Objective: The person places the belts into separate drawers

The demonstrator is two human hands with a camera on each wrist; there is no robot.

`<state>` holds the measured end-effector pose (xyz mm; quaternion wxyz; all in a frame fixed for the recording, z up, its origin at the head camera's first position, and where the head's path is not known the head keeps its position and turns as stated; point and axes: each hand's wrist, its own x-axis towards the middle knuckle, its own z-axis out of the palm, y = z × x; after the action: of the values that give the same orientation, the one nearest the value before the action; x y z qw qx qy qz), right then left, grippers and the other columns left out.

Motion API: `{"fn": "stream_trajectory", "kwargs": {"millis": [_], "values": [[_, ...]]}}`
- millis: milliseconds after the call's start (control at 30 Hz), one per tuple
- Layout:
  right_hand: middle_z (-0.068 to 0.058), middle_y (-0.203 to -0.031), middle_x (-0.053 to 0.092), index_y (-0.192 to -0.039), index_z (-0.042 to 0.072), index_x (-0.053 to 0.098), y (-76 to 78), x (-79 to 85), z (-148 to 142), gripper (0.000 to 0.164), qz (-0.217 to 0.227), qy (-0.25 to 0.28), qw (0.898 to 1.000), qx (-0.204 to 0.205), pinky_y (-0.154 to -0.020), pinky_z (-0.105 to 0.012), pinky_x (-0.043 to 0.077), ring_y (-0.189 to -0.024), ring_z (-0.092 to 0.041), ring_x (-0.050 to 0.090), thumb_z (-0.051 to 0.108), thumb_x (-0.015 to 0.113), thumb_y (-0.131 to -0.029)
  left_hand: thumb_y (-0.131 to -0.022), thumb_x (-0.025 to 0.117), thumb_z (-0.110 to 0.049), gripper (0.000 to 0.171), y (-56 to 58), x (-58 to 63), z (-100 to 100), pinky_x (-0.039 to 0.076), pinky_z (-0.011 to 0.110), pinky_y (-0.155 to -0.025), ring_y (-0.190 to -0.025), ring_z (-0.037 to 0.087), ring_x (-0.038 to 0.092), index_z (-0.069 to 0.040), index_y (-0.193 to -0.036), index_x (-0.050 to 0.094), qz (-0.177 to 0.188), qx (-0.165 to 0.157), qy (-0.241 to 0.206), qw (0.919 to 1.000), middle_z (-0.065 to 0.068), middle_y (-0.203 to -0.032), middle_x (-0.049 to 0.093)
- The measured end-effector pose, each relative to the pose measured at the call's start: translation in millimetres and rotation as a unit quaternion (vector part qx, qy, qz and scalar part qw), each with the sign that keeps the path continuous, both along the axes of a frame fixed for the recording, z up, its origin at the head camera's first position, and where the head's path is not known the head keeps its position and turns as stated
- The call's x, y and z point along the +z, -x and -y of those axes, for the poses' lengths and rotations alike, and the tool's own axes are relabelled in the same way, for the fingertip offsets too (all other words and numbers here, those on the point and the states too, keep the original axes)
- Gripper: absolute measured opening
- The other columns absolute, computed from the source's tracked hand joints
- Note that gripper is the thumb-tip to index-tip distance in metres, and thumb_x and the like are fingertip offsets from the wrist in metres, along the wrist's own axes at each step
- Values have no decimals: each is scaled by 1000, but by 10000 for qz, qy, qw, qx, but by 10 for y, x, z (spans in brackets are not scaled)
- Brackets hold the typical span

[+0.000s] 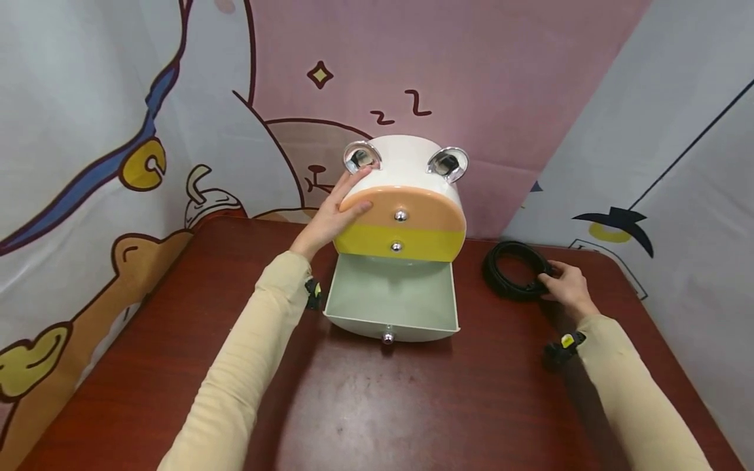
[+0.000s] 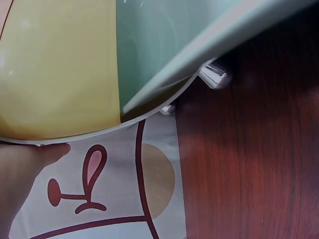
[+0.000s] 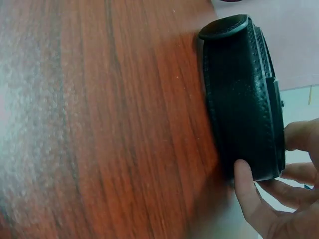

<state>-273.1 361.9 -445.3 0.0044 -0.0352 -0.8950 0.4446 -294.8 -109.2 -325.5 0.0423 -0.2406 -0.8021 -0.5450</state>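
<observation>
A small rounded drawer cabinet (image 1: 406,209) stands on the table, with an orange drawer and a yellow drawer closed. Its pale green bottom drawer (image 1: 391,297) is pulled out, and nothing shows inside. My left hand (image 1: 334,219) rests on the cabinet's upper left side, fingers stretched toward the silver-ringed eye and thumb on the orange front. To the right lies a coiled black belt (image 1: 501,278) with stitched edges, seen close up in the right wrist view. My right hand (image 1: 568,288) pinches the coil's right side between thumb and fingers.
The dark red wooden table (image 1: 377,405) extends around the cabinet. Printed cloth (image 1: 471,65) with cartoon figures hangs behind the table and at its sides. Round silver knobs stick out from the drawer fronts, the lowest knob (image 1: 387,337) nearest the table's front.
</observation>
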Motion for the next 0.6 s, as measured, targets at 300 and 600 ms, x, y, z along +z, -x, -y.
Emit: {"fn": "stream_trajectory", "kwargs": {"millis": [300,600], "values": [[-38,-115,42,-132,-14,27,-111,191,0,52,-23,-64,9997,227,-60,-39,50,-75,-32,63,8,48,-90,-89,56,-28,58,-1,12,-21,17,54,-98,-131,22,14,-35,-140,28,17,-39,-34,10000,-6,-148,1],[-35,-102,54,-133,-9,31,-155,421,106,56,71,-439,9983,373,-61,-40,51,-68,-24,64,16,54,-89,-88,57,-30,59,154,-141,20,16,55,-98,-132,20,12,-42,-137,28,-10,27,-45,10000,-10,-147,1]]}}
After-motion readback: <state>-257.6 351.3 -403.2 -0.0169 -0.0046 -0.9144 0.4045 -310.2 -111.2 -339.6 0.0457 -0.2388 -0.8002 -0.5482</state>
